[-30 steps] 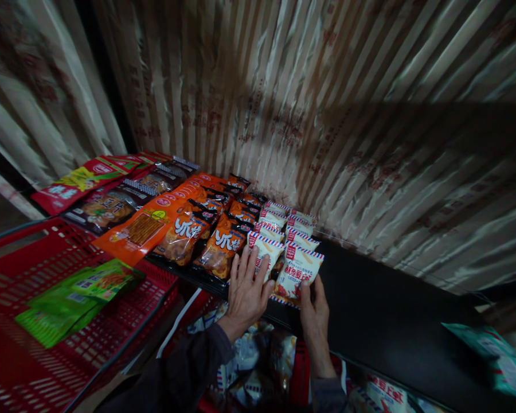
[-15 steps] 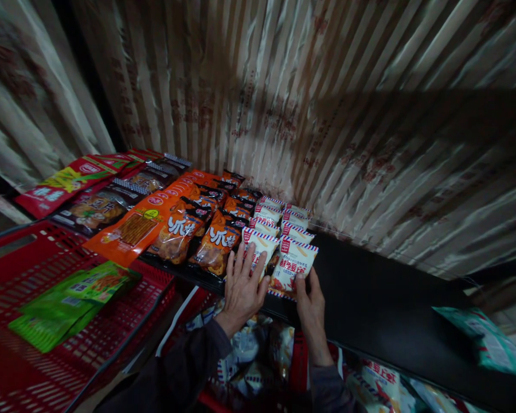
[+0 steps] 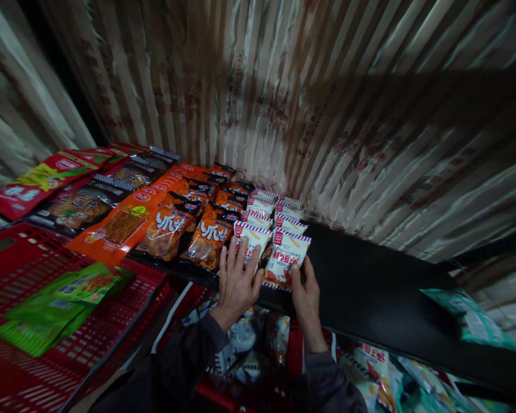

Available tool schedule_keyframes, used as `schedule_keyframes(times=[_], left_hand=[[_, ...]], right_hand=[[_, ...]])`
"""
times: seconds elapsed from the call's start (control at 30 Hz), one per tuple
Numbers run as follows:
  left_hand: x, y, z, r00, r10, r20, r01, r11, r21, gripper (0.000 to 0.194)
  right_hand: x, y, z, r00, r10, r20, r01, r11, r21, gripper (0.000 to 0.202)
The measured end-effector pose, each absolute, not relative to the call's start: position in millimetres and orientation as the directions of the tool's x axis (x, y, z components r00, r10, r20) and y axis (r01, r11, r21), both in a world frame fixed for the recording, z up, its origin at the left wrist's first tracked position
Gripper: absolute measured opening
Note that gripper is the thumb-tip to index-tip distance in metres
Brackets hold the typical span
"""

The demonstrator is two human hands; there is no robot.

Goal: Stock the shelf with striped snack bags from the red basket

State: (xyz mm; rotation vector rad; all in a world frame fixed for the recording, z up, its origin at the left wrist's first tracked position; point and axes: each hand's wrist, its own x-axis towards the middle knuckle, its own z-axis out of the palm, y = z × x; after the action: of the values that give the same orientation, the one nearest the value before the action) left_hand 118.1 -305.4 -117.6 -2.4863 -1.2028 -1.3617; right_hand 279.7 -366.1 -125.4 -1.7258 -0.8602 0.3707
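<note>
Two rows of small white snack bags with striped red-and-blue edges lie overlapped on a black shelf (image 3: 370, 287). My left hand (image 3: 237, 281) rests flat, fingers spread, over the front white snack bag (image 3: 250, 234) of the left row. At the front of the right row, my right hand (image 3: 305, 295) has its thumb on the face and its fingers along the right edge of another white snack bag (image 3: 287, 255). To the left of my hands lie orange-and-black snack bags (image 3: 208, 235) in two rows.
Further left are orange stick packs (image 3: 120, 226), dark bags (image 3: 83, 203) and red bags (image 3: 34, 180). A red basket (image 3: 8, 264) holds green packs (image 3: 64, 307). Below the shelf edge, baskets hold more white bags (image 3: 245, 338). A teal bag (image 3: 468, 321) lies at the shelf's right; corrugated sheeting stands behind.
The whole view has shifted a little, so everything sits slightly further left and up. Both hands keep nearly the same places on the white bags.
</note>
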Motion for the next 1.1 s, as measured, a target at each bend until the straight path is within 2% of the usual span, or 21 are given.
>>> schedule_keyframes(times=[0.27,0.6,0.77,1.1], left_hand=[[118.1,-305.8,-116.9,0.292,0.592,0.751,0.642,-0.703,0.305,0.050],[120.5,-321.9,-114.8,0.363,0.484,0.796,0.547,-0.803,0.238,0.045],[126.7,-332.7,-123.1,0.445,0.488,0.751,0.513,-0.826,0.233,0.049],[130.8,-334.6,-129.8,0.499,0.528,0.687,0.539,-0.810,0.231,0.046]], right_hand=[[275.8,-368.2,-121.1,0.697,0.690,0.194,0.372,-0.117,-0.921,0.068],[266.2,-368.6,-115.5,0.709,0.657,0.257,0.414,-0.092,-0.906,0.063],[264.6,-368.1,-115.5,0.722,0.652,0.230,0.390,-0.110,-0.914,0.067],[267.0,-368.2,-120.7,0.713,0.685,0.147,0.314,-0.125,-0.941,0.073]])
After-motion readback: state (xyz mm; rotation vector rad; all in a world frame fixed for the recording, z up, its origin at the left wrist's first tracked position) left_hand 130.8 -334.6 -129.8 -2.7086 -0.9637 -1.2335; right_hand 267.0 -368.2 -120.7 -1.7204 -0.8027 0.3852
